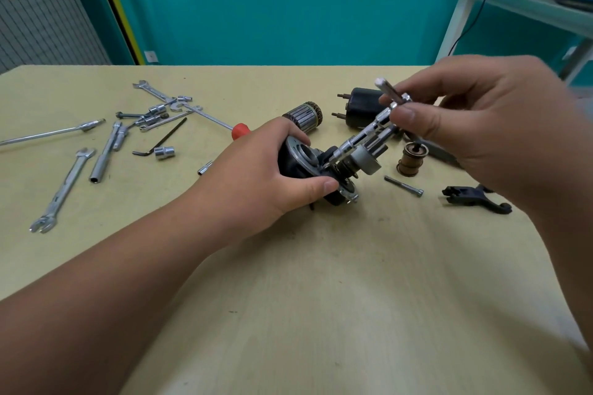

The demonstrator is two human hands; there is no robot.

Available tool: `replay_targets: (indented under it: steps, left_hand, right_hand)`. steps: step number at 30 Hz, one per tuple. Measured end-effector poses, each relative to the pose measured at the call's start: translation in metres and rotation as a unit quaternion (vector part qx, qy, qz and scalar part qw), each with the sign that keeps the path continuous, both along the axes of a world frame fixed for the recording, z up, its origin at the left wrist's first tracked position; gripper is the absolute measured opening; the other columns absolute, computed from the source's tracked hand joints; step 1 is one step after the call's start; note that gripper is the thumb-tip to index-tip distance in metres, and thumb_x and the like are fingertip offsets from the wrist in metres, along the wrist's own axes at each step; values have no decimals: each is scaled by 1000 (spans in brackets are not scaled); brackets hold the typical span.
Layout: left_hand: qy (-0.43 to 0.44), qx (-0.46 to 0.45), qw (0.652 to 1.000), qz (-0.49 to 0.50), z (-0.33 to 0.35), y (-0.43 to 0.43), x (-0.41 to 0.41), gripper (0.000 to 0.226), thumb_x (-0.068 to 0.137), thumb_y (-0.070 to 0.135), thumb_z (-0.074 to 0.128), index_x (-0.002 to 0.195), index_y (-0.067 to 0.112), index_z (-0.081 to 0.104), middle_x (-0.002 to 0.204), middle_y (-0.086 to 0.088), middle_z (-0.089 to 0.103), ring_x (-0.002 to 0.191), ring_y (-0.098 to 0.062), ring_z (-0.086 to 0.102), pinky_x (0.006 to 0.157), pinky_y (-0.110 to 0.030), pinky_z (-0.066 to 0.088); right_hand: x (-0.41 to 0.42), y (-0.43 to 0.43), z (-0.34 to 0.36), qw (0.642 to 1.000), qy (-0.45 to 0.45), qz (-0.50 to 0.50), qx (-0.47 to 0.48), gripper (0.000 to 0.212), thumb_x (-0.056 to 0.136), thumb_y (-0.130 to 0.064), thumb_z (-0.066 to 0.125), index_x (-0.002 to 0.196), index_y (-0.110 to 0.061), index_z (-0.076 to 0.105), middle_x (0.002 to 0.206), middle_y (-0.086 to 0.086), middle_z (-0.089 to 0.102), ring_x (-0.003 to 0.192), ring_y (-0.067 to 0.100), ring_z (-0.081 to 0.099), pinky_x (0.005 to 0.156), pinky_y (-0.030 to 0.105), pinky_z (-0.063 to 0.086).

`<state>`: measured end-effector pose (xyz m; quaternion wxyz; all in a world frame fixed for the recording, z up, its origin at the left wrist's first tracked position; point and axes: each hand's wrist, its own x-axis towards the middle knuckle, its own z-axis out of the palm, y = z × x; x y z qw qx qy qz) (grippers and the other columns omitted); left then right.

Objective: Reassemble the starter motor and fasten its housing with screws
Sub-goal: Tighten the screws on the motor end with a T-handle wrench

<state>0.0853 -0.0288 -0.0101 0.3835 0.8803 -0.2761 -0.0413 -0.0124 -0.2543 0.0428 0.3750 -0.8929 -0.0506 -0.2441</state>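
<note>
Starter motor housing (303, 155) mid-table (321, 298), tilted, gripped by left hand (256, 176). Right hand (475, 125) pinches chrome T-handle driver (362, 135); tip at housing, seemingly on a screw.

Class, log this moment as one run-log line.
left hand: grips housing | right hand: pinches T-handle driver, tip at housing | loose bolt: on table
</note>
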Motion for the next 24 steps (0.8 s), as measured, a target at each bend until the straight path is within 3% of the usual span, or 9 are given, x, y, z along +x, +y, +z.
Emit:
replay_targets:
  steps: [3,5,9,12,14,18,21,24]
  left_hand:
    - [0,-1,1000,0,0,1,0,56,66,69,74,113,42,58,90,23,66,89,9,59,62,-12,42]
    - [-1,-1,1000,1,-1,1,1,55,67,69,75,113,43,58,91,22,66,90,10,58,61,-11,40]
    - [0,-2,1000,-2,-1,0,1,59,62,72,71,112,44,57,91,22,66,91,10,58,61,-11,41]
    - [-3,4,1000,-5,0,1,0,60,62,73,71,113,44,56,90,23,65,91,12,57,61,-9,42]
    - [-7,5,1000,-4,0,1,0,60,62,73,71,113,44,56,88,24,66,90,12,58,60,-10,41]
    - [-11,4,1000,-4,-1,1,1,60,62,73,70,112,43,57,89,24,65,91,11,57,63,-13,44]
    - [-10,0,1000,-6,0,1,0,59,62,72,71,112,44,56,91,23,65,90,12,58,62,-8,42]
    - [-18,4,1000,-8,0,1,0,60,62,72,71,113,44,56,89,24,65,90,14,57,63,-6,41]
  right_hand:
    - [1,2,-4,1000,-5,-14,-5,31,83,-51,70,115,-50,68,80,-10,71,68,12,65,59,23,52]
    - [3,2,-8,1000,-12,-13,11,33,93,-33,74,121,-49,66,73,2,67,61,14,64,52,22,48]
    - [6,2,-13,999,-17,-22,33,14,98,-21,71,97,-34,74,68,0,68,59,17,68,47,19,50]
    - [7,0,-9,988,22,14,155,32,97,-10,56,93,-31,81,73,7,74,66,29,73,59,38,63]
    - [7,-3,-7,975,44,65,210,44,89,-3,51,98,-31,83,77,12,75,67,33,73,64,40,63]
    - [4,-7,-6,973,55,114,191,40,90,-4,60,107,-32,81,90,11,80,74,32,77,64,42,65]
    - [2,-9,-7,984,41,82,153,36,92,-1,73,106,-33,81,90,6,81,73,31,77,63,49,63]
    - [3,-9,-7,996,5,36,77,27,84,-19,81,101,-41,82,93,-5,79,81,29,74,75,55,64]
